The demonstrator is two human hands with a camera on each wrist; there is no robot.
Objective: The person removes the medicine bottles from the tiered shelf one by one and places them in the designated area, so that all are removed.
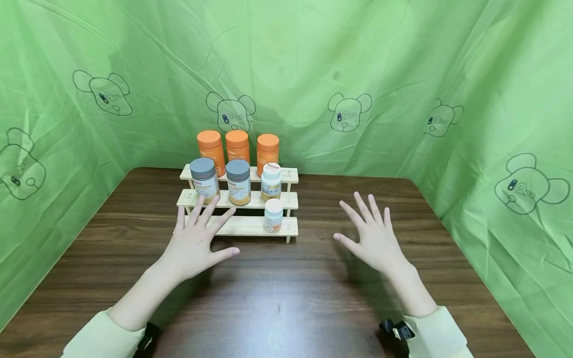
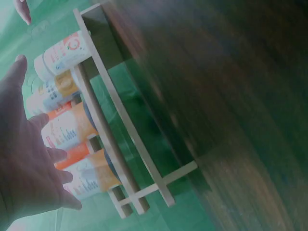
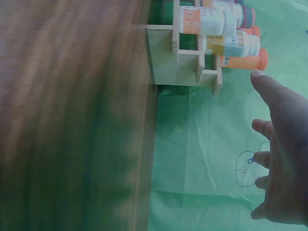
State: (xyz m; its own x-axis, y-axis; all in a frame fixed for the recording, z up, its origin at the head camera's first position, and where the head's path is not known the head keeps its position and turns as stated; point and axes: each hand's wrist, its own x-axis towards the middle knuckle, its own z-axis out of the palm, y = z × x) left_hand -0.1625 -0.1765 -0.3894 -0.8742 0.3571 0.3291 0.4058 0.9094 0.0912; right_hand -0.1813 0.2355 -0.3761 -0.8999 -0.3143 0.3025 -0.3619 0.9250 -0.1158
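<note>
A pale wooden three-tier rack (image 1: 241, 226) stands toward the back left of the table. Its top tier bears three orange bottles (image 1: 267, 146). On the middle tier are two grey-lidded jars (image 1: 238, 184) and a white bottle with a gold label (image 1: 271, 184). A small white bottle (image 1: 273, 216) stands at the right end of the bottom tier. My left hand (image 1: 192, 251), fingers spread and holding nothing, is in front of the rack's left part and hides the bottom tier's left end. My right hand (image 1: 376, 241), also spread and holding nothing, is to the right of the rack.
A dark wood-grain table (image 1: 277, 308) lies under both hands. Green cloth (image 1: 291, 59) with printed bear-head outlines hangs behind it and along both sides. Black straps (image 1: 396, 332) circle both wrists by the light sleeves.
</note>
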